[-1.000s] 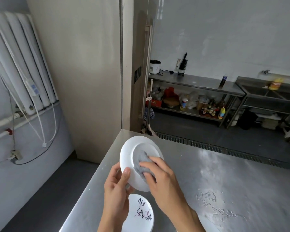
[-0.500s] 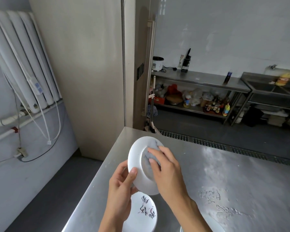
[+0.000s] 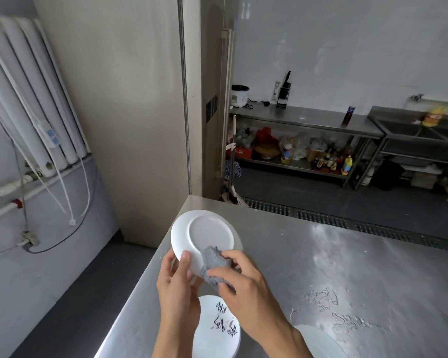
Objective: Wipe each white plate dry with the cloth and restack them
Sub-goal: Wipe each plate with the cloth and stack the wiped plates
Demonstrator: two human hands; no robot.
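Note:
A white plate (image 3: 204,233) is held up over the steel table (image 3: 347,275), its underside with the round foot ring turned towards me. My left hand (image 3: 177,288) grips its lower rim, thumb on the near face. My right hand (image 3: 243,282) holds a grey cloth (image 3: 212,262) bunched against the plate's lower edge. Below the hands, a white plate with dark painted marks (image 3: 217,329) lies on the table. Part of another white plate (image 3: 318,342) shows at the bottom edge, right of my forearm.
The table's left edge (image 3: 140,285) drops to a dark floor. Water streaks (image 3: 329,301) lie on the steel to the right. Beyond the table's far side are a floor drain grate (image 3: 321,218), a shelf unit with bottles (image 3: 308,151) and a steel sink (image 3: 419,127).
The plate has been flipped so its underside faces me. The cloth slid from the plate's middle down to its lower rim.

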